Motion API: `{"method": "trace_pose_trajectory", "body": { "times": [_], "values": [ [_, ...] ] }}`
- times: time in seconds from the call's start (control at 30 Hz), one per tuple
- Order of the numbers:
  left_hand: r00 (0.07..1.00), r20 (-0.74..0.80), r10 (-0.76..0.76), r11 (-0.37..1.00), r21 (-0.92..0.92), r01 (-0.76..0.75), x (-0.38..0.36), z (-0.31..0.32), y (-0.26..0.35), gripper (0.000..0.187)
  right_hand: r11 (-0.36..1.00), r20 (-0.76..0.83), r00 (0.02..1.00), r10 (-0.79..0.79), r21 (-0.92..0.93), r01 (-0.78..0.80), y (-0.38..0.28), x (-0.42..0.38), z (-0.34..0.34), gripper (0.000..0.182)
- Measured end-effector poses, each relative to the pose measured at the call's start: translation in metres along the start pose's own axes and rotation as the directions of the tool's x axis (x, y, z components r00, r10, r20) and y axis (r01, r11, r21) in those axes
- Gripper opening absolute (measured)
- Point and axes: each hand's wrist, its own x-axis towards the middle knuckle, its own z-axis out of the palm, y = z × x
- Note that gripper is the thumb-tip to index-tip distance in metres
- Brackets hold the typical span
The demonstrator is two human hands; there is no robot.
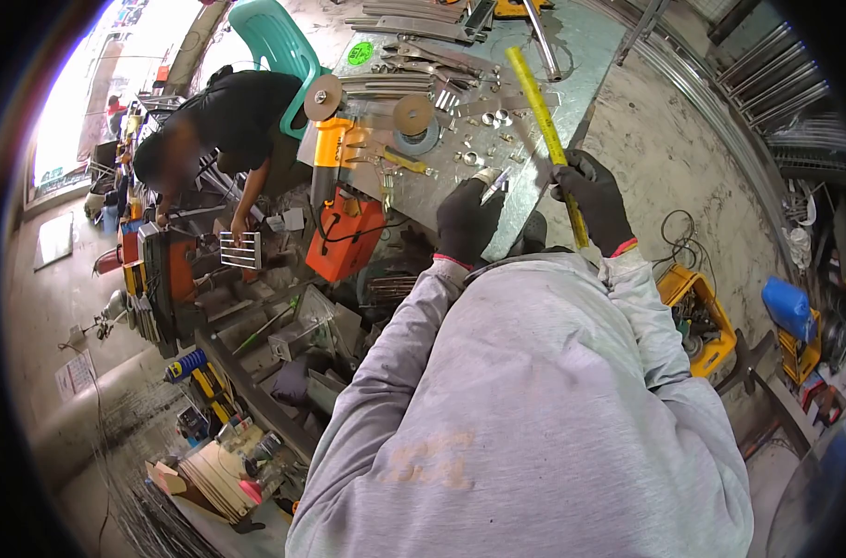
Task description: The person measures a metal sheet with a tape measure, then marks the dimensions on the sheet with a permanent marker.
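Note:
My right hand, in a dark glove, is closed around a yellow measuring tape blade with dark markings. The blade slants from above the metal-topped table down toward my body. At the table's near edge is my gloved left hand, its fingers closed on a small shiny metal piece whose exact kind I cannot make out. Several short metal rings lie just beyond that hand. A yellow-handled tool rests to their left.
A yellow angle grinder stands at the table's left edge by an orange box. Metal strips lie at the back. A co-worker bends over at left, beside a green chair. A yellow crate sits at right.

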Motion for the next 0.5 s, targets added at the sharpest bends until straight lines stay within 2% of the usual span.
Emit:
{"method": "trace_pose_trajectory", "body": {
  "times": [0.03, 0.1, 0.17, 0.23, 0.27, 0.3, 0.33, 0.37, 0.43, 0.47, 0.5],
  "values": [
    [1.000, 0.005, -0.020, 0.997, 0.073, 0.020, 0.002, 0.002, 0.001, 0.038, 1.000, -0.004, 1.000, -0.001, 0.000, 0.001, 0.005, 0.002, -0.001, 0.021],
    [1.000, -0.008, 0.006, 0.999, 0.054, -0.005, 0.003, 0.004, 0.000, 0.039, 0.988, 0.058, 0.997, -0.050, -0.143, 0.058, 0.016, 0.008, -0.004, 0.018],
    [0.999, -0.029, 0.030, 0.999, 0.040, -0.029, 0.002, 0.002, 0.000, 0.040, 0.984, 0.063, 0.998, -0.025, -0.174, 0.036, 0.014, 0.007, -0.002, 0.016],
    [0.999, -0.019, -0.037, 0.985, -0.170, 0.033, -0.001, 0.001, -0.003, 0.040, 0.971, 0.070, 0.997, 0.007, -0.239, 0.010, 0.011, 0.007, 0.003, 0.016],
    [0.999, -0.018, -0.036, 0.985, -0.167, 0.033, -0.001, 0.002, -0.007, 0.040, 0.973, 0.060, 0.998, -0.006, -0.231, 0.019, 0.009, 0.005, 0.008, 0.016],
    [0.994, -0.109, 0.002, 0.975, -0.220, -0.026, -0.001, 0.004, -0.012, 0.040, 0.974, 0.058, 0.998, -0.004, -0.227, 0.017, 0.011, 0.007, 0.009, 0.016],
    [0.980, -0.197, 0.034, 0.960, -0.267, -0.087, -0.002, 0.001, -0.010, 0.040, 0.992, 0.119, 0.993, -0.003, -0.127, 0.018, 0.015, 0.009, 0.010, 0.018],
    [0.981, -0.189, 0.033, 0.960, -0.266, -0.084, -0.004, -0.004, -0.008, 0.040, 1.000, 0.178, 0.984, -0.008, -0.025, 0.013, 0.019, 0.009, 0.011, 0.020],
    [0.959, 0.032, -0.283, 0.845, -0.465, 0.264, -0.009, -0.020, -0.008, 0.032, 0.999, 0.181, 0.983, 0.020, -0.032, -0.015, 0.021, 0.008, 0.010, 0.020],
    [0.949, 0.054, -0.310, 0.817, -0.495, 0.295, -0.010, -0.021, -0.014, 0.021, 0.998, 0.192, 0.980, 0.046, -0.044, -0.038, 0.019, 0.008, 0.012, 0.021],
    [0.948, 0.049, -0.315, 0.815, -0.498, 0.297, -0.012, -0.023, -0.015, 0.021, 0.998, 0.197, 0.979, 0.048, -0.049, -0.039, 0.017, 0.008, 0.013, 0.021]
  ]
}}
